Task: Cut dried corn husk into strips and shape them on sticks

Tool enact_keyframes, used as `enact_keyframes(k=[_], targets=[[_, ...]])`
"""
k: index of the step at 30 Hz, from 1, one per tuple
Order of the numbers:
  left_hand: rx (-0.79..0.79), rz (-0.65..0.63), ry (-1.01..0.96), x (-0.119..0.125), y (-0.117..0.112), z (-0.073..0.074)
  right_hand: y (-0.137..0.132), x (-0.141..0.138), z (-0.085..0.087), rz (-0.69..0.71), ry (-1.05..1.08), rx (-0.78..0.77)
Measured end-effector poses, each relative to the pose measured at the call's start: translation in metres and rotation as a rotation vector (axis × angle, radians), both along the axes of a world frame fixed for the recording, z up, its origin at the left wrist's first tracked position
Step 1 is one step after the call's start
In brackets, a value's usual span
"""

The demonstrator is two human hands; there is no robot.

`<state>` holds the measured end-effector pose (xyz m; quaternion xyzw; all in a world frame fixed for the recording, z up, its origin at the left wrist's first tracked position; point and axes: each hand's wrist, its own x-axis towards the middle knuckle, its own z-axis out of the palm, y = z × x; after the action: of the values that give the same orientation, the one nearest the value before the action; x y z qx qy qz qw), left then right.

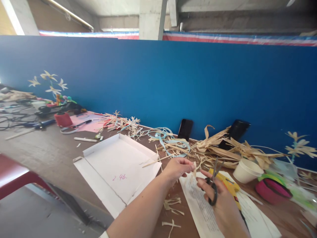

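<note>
My left hand pinches a small pale strip of dried husk between thumb and fingertips. Close on its right, my right hand has its fingers through the handles of black scissors, whose blades point up and away from me. The right fingertips are beside the lower end of the strip; whether they touch it I cannot tell. Under the hands lies a printed paper sheet. A yellow glue gun rests on the paper, partly covered by my right hand.
An open white box lid lies left. Dried husks, blue ribbon and two phones line the blue partition. A white cup and pink bowl stand right. Husk scraps lie near the front.
</note>
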<state>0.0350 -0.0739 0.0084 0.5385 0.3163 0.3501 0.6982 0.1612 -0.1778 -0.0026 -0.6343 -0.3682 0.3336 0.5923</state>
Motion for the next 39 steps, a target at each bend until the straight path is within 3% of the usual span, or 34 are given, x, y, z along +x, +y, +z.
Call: enact_keyframes(k=[6, 16, 22, 29, 39], targets=[[0.045, -0.005, 0.043, -0.0005, -0.0024, 0.0035, 0.0055, -0.0060, 0.0052, 0.013, 0.136, 0.045], [0.033, -0.051, -0.005, -0.0013, -0.0025, 0.0044, 0.0069, -0.0087, 0.0047, 0.008, 0.037, 0.022], [0.031, 0.013, 0.025, 0.0006, -0.0038, 0.0062, 0.0064, -0.0076, 0.0065, -0.023, -0.083, 0.009], [0.036, -0.117, 0.030, -0.0011, -0.0035, 0.0011, 0.0044, -0.0060, 0.0098, -0.028, -0.081, -0.009], [0.040, -0.125, 0.017, -0.0019, -0.0061, 0.0049, 0.0045, -0.0068, 0.0112, -0.053, -0.082, 0.008]])
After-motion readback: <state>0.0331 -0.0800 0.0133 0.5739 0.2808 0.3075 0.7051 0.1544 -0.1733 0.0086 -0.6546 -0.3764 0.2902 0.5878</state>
